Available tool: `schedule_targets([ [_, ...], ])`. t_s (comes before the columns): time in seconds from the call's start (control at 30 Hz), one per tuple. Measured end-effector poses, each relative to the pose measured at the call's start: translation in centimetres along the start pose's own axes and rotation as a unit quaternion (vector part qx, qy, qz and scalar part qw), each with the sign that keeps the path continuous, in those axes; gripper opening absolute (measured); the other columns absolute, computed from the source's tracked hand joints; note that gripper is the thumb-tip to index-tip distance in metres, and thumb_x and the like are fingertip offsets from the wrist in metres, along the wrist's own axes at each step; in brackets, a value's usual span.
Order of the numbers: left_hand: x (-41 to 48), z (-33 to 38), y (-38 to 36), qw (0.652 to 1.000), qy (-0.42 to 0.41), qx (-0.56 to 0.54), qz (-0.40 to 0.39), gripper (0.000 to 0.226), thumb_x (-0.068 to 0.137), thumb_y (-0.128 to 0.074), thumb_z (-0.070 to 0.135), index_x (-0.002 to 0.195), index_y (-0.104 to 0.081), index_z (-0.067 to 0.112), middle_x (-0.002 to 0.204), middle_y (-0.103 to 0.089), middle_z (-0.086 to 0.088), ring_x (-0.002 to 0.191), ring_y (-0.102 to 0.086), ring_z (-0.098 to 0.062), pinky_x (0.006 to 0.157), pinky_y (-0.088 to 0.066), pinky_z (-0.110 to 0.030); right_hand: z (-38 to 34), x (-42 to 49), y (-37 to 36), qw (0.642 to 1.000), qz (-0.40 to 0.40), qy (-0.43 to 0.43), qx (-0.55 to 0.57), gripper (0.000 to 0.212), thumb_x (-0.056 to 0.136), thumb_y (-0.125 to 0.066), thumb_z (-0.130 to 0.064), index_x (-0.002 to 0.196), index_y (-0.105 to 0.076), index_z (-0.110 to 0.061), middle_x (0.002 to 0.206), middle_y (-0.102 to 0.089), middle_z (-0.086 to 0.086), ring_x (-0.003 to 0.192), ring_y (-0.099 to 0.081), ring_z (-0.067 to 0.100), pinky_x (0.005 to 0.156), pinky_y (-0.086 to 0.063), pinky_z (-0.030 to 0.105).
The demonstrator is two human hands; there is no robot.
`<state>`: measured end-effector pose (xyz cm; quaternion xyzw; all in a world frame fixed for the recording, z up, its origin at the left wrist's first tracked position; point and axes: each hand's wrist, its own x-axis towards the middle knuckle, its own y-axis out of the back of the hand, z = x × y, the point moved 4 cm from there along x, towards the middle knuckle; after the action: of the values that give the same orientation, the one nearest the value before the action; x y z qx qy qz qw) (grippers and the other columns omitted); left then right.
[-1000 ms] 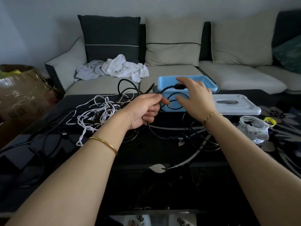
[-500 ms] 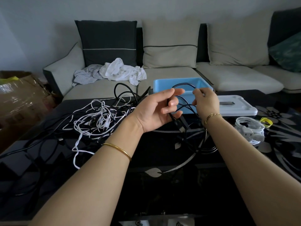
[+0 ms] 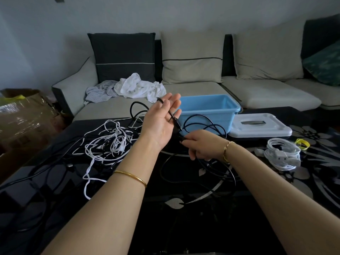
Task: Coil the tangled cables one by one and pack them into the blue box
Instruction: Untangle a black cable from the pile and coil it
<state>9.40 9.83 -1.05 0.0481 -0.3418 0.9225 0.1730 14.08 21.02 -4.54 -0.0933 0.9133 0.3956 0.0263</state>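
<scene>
Black cable (image 3: 175, 120) lay across the straight fingers of the left hand (image 3: 160, 122), pinched lower by the curled right hand (image 3: 200, 146), slack trailing on the tabletop (image 3: 202, 208) before the blue box (image 3: 209, 111); unheld loops risked slipping off or snagging the tangle (image 3: 110, 142).

A sofa (image 3: 266, 92) is set behind the worktop (image 3: 184, 227) (black, with pale flowers). Crumpled clothes (image 3: 139, 87) are heaped on its left seat, below a dark cushion (image 3: 123, 56). A cardboard box (image 3: 22, 122) is seen at left.
</scene>
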Motion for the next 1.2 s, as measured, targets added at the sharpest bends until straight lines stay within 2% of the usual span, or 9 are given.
schedule_targets([
  [0.17,-0.1,-0.1,0.9,0.987,-0.07,0.142,0.015,0.025,0.102,-0.036,0.003,0.121,-0.052,0.006,0.092,-0.071,-0.008,0.083,-0.07,-0.013,0.085,-0.052,-0.025,-2.2,-1.1,-0.1,0.995,-0.046,0.042,-0.078,0.03,0.098,-0.045,-0.024,0.08,-0.056,-0.003,0.056,-0.058,0.0,0.033,-0.039,0.008,0.04,-0.038,0.018],
  [0.33,-0.8,0.2,1.4,0.925,-0.1,0.365,-0.003,0.037,0.101,-0.037,0.004,0.136,-0.045,0.01,0.087,-0.07,-0.011,0.07,-0.068,-0.013,0.085,-0.05,-0.021,-2.9,-1.8,2.5,0.986,0.073,0.086,-0.121,0.023,0.089,-0.058,-0.028,0.068,-0.065,-0.023,0.049,-0.05,-0.007,0.043,-0.045,0.0,0.049,-0.035,0.012],
  [0.47,-1.3,0.1,1.5,0.878,-0.082,0.471,-0.033,0.044,0.101,-0.039,0.008,0.145,-0.036,0.015,0.08,-0.069,-0.012,0.058,-0.063,-0.009,0.068,-0.045,-0.007,-2.5,-2.2,4.3,0.98,0.13,0.1,-0.11,0.012,0.085,-0.065,-0.027,0.076,-0.066,-0.019,0.067,-0.057,-0.009,0.061,-0.05,0.003,0.056,-0.037,0.01],
  [0.57,-1.5,-0.4,1.5,0.853,-0.039,0.517,-0.059,0.041,0.103,-0.037,0.013,0.144,-0.035,0.012,0.075,-0.067,-0.015,0.05,-0.058,-0.008,0.064,-0.047,-0.018,-2.0,-2.4,5.7,0.968,0.183,0.116,-0.125,0.011,0.087,-0.063,-0.025,0.086,-0.069,-0.017,0.079,-0.061,-0.006,0.078,-0.055,0.011,0.072,-0.044,0.026],
  [0.63,-1.9,-0.8,1.1,0.833,0.008,0.545,-0.091,0.031,0.104,-0.034,0.02,0.128,-0.048,0.009,0.068,-0.066,-0.014,0.042,-0.051,-0.008,0.06,-0.044,-0.021,-1.8,-2.7,6.5,0.952,0.242,0.132,-0.137,0.012,0.089,-0.06,-0.026,0.09,-0.069,-0.019,0.083,-0.059,-0.009,0.082,-0.055,0.011,0.076,-0.045,0.032],
  [0.73,-2.5,-1.2,0.2,0.879,0.073,0.457,-0.116,0.043,0.105,-0.027,0.031,0.109,-0.059,0.002,0.049,-0.058,-0.01,0.032,-0.033,-0.008,0.043,-0.036,-0.015,-1.5,-3.1,7.3,0.916,0.343,0.159,-0.136,0.013,0.091,-0.057,-0.028,0.093,-0.069,-0.022,0.086,-0.057,-0.01,0.08,-0.05,0.007,0.069,-0.04,0.028],
  [0.93,-3.2,-0.8,-1.9,0.937,0.223,0.186,-0.196,0.062,0.103,-0.019,0.042,0.101,-0.064,0.0,0.034,-0.032,0.002,0.03,-0.021,-0.004,0.039,-0.035,-0.017,0.4,-2.1,7.0,0.886,0.435,0.162,-0.028,0.018,0.094,-0.054,-0.025,0.096,-0.069,-0.015,0.092,-0.062,0.001,0.088,-0.054,0.014,0.075,-0.042,0.029],
  [1.07,-3.0,-0.2,-3.5,0.95,0.218,0.043,-0.219,0.055,0.103,-0.019,0.039,0.112,-0.056,-0.001,0.036,-0.033,0.007,0.027,-0.027,-0.002,0.038,-0.033,-0.012,1.6,-0.5,4.4,0.927,0.34,0.118,0.103,0.024,0.096,-0.049,-0.021,0.078,-0.064,-0.021,0.066,-0.054,0.002,0.055,-0.05,0.003,0.056,-0.037,0.021],
  [1.2,-1.7,0.0,-2.7,0.98,0.159,-0.022,-0.118,0.049,0.105,-0.024,0.034,0.12,-0.051,-0.004,0.051,-0.052,0.004,0.029,-0.027,-0.004,0.044,-0.043,-0.016,1.7,0.4,2.1,0.962,0.238,0.078,0.109,0.027,0.095,-0.046,-0.02,0.071,-0.059,-0.023,0.056,-0.049,-0.004,0.038,-0.039,0.002,0.042,-0.03,0.012],
])
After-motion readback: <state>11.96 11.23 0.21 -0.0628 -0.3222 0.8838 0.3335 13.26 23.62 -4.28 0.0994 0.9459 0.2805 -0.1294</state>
